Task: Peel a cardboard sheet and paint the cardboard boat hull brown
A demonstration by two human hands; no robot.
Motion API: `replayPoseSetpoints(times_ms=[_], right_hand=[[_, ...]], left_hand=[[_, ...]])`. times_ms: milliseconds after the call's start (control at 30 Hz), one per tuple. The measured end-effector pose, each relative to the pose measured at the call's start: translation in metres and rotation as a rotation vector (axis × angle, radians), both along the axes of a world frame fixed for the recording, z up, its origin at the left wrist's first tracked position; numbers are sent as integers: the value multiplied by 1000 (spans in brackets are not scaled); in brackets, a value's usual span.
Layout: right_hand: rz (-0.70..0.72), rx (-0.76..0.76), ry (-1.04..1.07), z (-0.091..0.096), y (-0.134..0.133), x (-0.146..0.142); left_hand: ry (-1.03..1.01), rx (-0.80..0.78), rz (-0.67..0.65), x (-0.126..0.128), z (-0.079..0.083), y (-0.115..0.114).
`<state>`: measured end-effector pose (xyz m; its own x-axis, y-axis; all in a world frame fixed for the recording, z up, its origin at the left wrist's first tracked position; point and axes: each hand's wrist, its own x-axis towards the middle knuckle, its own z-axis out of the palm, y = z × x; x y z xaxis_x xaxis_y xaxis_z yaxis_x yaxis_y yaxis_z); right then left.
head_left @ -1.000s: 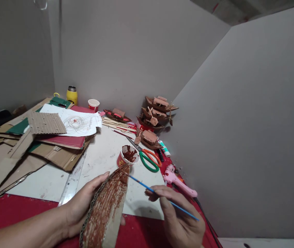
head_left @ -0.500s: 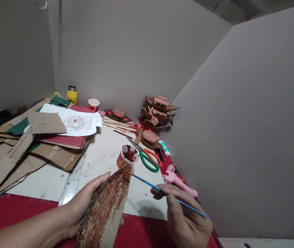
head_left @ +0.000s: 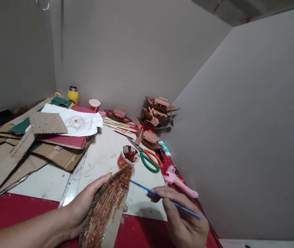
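My left hand (head_left: 84, 203) grips a pointed cardboard boat hull (head_left: 108, 210) from its left side, with fingertips showing at the far edge. Reddish-brown paint streaks cover much of the hull, while a strip along its right side is bare cardboard. Between the thumb and fingers of my right hand (head_left: 180, 213) is a thin blue paintbrush (head_left: 147, 189), its tip touching the hull near the pointed end. Just behind that point stands a paper cup (head_left: 128, 157) smeared inside with brown paint.
Green-and-orange-handled scissors (head_left: 150, 160) lie right of the cup, near a pink glue gun (head_left: 180, 184). Several brown model boats (head_left: 159, 113) are stacked by the wall. Thin sticks (head_left: 119, 125) lie behind. Cardboard sheets (head_left: 59, 155), a drawing (head_left: 84, 120) and a metal ruler (head_left: 71, 189) are on the left.
The brush tip has moved slightly down the hull from its pointed end, and my right hand has shifted a little left and down. My left hand still holds the hull.
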<state>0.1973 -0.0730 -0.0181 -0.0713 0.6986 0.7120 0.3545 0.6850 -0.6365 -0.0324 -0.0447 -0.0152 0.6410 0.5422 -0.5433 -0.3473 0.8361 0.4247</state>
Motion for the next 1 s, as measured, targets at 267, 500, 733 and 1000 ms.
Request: replayPoseSetpoints(times_ms=[267,500,733,1000], right_hand=[[-281,-98,175,8,16,15],[-352,-121,110,29,38,14],[-147,-267,-343,41,86,6],[67,-454,-413,35,107,-12]], left_hand=[[-29,47,-14,-1,-7,-1],[-15,36,6,0,-5,3],[-35,81,-5,-1,-7,4],[-63,71,10,-1,-10,5]])
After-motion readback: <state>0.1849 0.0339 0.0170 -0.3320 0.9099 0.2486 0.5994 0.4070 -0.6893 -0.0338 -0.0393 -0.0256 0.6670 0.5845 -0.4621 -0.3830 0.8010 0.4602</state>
